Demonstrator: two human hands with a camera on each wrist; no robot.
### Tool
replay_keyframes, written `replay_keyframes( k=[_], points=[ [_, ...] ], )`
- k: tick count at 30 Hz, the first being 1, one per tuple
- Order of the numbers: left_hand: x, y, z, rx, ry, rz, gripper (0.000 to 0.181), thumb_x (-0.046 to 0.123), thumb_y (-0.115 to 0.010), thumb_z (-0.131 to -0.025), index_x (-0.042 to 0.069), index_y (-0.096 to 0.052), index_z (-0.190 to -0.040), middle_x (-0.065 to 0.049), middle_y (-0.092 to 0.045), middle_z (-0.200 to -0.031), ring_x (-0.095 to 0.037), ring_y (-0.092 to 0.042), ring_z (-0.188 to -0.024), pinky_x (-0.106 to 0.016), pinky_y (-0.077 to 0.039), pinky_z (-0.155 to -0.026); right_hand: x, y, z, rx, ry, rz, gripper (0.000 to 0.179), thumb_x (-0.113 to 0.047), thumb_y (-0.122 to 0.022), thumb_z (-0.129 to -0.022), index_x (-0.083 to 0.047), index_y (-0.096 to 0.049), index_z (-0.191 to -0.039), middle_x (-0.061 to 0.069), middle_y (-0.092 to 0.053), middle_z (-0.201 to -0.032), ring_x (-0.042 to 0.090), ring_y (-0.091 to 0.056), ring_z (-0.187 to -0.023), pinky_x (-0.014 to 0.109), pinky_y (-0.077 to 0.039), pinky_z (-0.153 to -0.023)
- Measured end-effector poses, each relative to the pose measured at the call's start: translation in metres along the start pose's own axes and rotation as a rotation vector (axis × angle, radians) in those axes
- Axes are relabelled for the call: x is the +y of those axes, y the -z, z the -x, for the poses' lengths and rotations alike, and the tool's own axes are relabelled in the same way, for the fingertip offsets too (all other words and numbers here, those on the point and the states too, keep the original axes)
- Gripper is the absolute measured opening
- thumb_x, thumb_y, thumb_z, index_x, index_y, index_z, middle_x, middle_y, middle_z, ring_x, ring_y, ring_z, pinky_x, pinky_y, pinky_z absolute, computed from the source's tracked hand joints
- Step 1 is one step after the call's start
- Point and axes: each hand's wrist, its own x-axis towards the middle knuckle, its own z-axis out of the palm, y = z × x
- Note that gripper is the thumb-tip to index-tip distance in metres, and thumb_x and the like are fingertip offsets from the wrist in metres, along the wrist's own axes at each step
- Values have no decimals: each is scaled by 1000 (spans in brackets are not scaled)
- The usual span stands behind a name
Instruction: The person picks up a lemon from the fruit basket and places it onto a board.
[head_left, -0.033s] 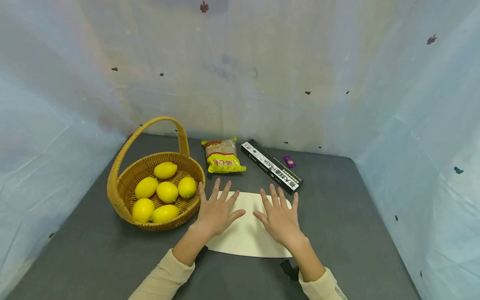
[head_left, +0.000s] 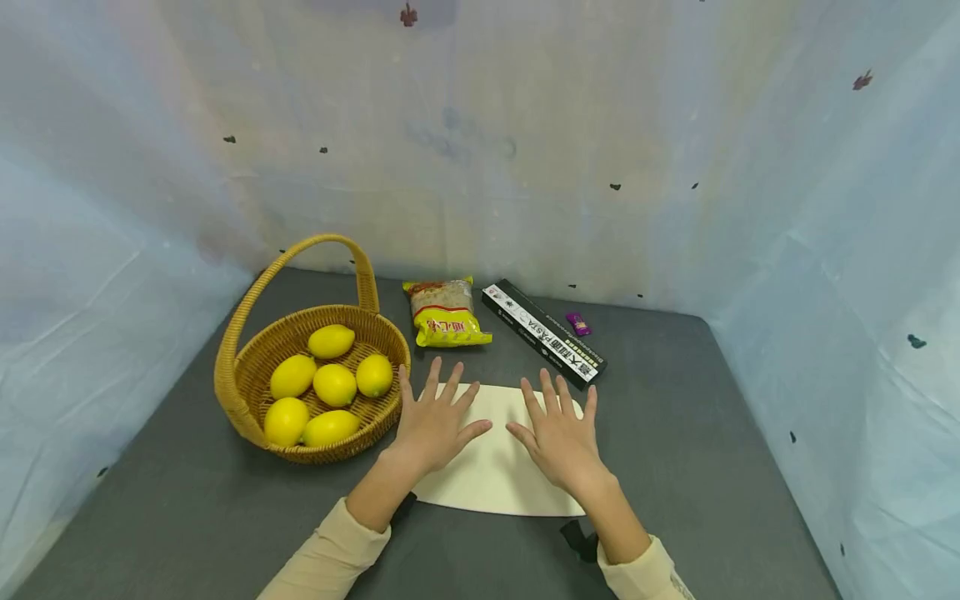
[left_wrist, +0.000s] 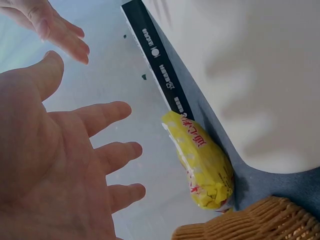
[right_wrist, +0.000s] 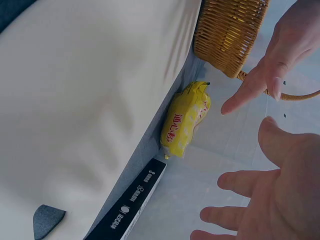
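Observation:
Both hands are spread flat in the air over a cream cutting board (head_left: 487,487), palms down, holding nothing. My left hand (head_left: 431,429) is above the board's left part, its little finger near the wicker basket's rim in the head view. Over the right part is my right hand (head_left: 562,437), thumb pointing toward the other thumb. The wrist views show a gap between the hands and the board, with soft finger shadows on its surface. A cut-out hole in the board appears in the right wrist view; in the head view the right hand hides it.
A wicker basket (head_left: 251,421) with a tall handle holds several lemons (head_left: 335,385) at the left. Behind the board lie a yellow food bag (head_left: 450,325), a long black pasta box (head_left: 543,333) and a small purple packet (head_left: 578,323). Pale sheeting (head_left: 525,125) surrounds the grey table (head_left: 690,467).

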Motion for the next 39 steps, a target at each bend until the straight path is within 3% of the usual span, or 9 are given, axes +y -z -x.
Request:
replay_keyframes(
  k=[19, 22, 24, 26, 28, 30, 33, 36, 39],
  points=[
    [1, 0, -4, 6, -25, -2, 70, 70, -35, -97, 26, -45, -152, -10, -25, -163, -41, -9, -150, -73, 1, -110, 2, 1, -5, -2, 15, 3, 71, -55, -47, -101, -11, -36, -155, 21, -25, -160, 43, -24, -146, 74, -3, -109],
    [-3, -2, -1, -4, -124, 131, 68, 65, -39, -99, 23, -45, -152, -10, -24, -163, -38, -8, -151, -69, -2, -113, 2, 1, -6, -6, 17, 1, 70, -55, -47, -101, -11, -37, -155, 21, -26, -160, 43, -26, -145, 74, -4, -109],
    [-10, -1, 5, -51, -222, 301, 64, 60, -42, -101, 20, -45, -152, -9, -27, -162, -33, -9, -151, -64, -6, -116, 2, 1, -7, -6, 16, -4, 70, -54, -48, -101, -11, -38, -155, 21, -27, -160, 44, -27, -145, 74, -4, -109],
    [-20, 0, 15, -124, -298, 501, 59, 56, -43, -103, 18, -51, -147, -5, -39, -157, -27, -22, -149, -57, -17, -117, 2, 1, -8, -1, 12, -17, 69, -53, -49, -101, -11, -39, -154, 21, -28, -159, 44, -28, -144, 74, -3, -109],
    [-34, 2, 29, -193, -319, 686, 51, 52, -45, -103, 16, -61, -136, 0, -56, -141, -21, -46, -135, -47, -36, -110, 3, 0, -8, 1, 10, -35, 68, -51, -51, -101, -11, -39, -154, 22, -28, -159, 44, -29, -143, 74, -2, -109],
    [-52, 6, 47, -232, -284, 817, 45, 50, -47, -103, 14, -71, -115, 4, -69, -109, -14, -63, -102, -36, -51, -89, 4, 0, -9, -2, 12, -41, 68, -51, -51, -101, -11, -39, -154, 22, -28, -159, 44, -30, -143, 74, -2, -109],
    [-83, 10, 76, -243, -150, 925, 47, 46, -50, -103, 10, -72, -84, 2, -65, -72, -13, -57, -62, -29, -49, -60, 4, -1, -10, -5, 20, -34, 69, -53, -50, -101, -11, -38, -154, 22, -29, -159, 44, -31, -143, 74, -3, -109],
    [-114, 17, 103, -237, 51, 922, 56, 47, -49, -104, 6, -67, -70, -3, -62, -61, -19, -55, -53, -31, -47, -53, 5, -2, -11, -7, 26, -25, 69, -53, -50, -101, -11, -38, -154, 21, -29, -159, 44, -32, -142, 74, -3, -109],
    [-141, 23, 127, -244, 312, 775, 61, 58, -48, -100, 8, -71, -73, -3, -62, -62, -21, -56, -55, -34, -45, -52, 5, -2, -11, -10, 25, -38, 68, -52, -51, -101, -11, -39, -154, 21, -29, -159, 44, -32, -142, 74, -2, -109]
  ],
)
